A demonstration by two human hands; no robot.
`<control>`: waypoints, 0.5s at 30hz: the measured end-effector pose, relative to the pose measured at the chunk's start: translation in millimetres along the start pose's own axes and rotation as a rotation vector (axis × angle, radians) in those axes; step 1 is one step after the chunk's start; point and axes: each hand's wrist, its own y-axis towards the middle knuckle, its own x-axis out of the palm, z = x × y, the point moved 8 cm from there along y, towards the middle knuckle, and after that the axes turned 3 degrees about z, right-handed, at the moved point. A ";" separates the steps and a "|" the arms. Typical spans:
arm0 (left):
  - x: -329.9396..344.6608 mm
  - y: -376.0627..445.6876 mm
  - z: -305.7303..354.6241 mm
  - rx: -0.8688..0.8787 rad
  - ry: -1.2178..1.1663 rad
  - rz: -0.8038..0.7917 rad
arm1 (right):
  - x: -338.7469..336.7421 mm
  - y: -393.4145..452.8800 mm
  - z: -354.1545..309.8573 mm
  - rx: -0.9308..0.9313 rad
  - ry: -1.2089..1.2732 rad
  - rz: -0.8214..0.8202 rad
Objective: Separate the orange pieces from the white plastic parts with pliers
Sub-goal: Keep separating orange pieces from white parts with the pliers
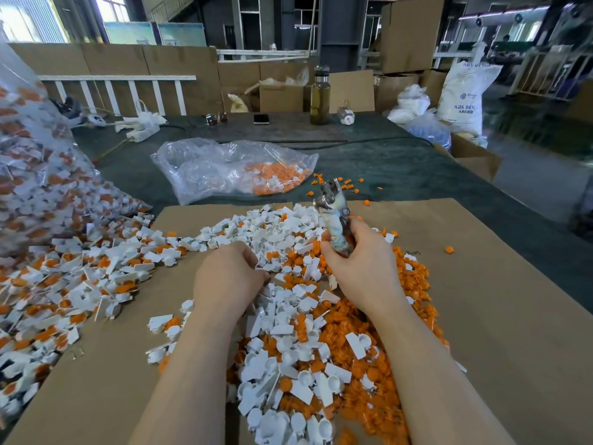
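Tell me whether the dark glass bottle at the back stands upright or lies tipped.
Upright: the dark glass bottle stands on its base, cap on top.

White parts (282, 234) and orange pieces (414, 274) on brown cardboard (500, 316); dark green table cover (401, 168).

We count two hands: the left hand (229, 275) and the right hand (359, 268). We see one pair of pliers (333, 216). The white plastic parts (282, 232) and orange pieces (359, 319) are too many for us to count. We count two clear bags of parts, one bag (234, 170) lying on the bench (401, 168) and one big bag (38, 175) at left. We see one bottle (320, 97), one phone (261, 119) and one white sack (462, 97).
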 end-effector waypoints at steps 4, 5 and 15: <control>1.6 0.2 0.6 0.018 -0.020 0.023 | 1.7 0.1 0.0 -0.003 -0.028 -0.017; 1.8 0.3 1.2 0.023 -0.015 0.026 | 2.1 -0.1 -0.4 -0.008 -0.036 -0.019; -1.5 0.9 -1.3 0.026 -0.301 0.030 | -0.7 0.2 2.4 0.014 0.025 0.011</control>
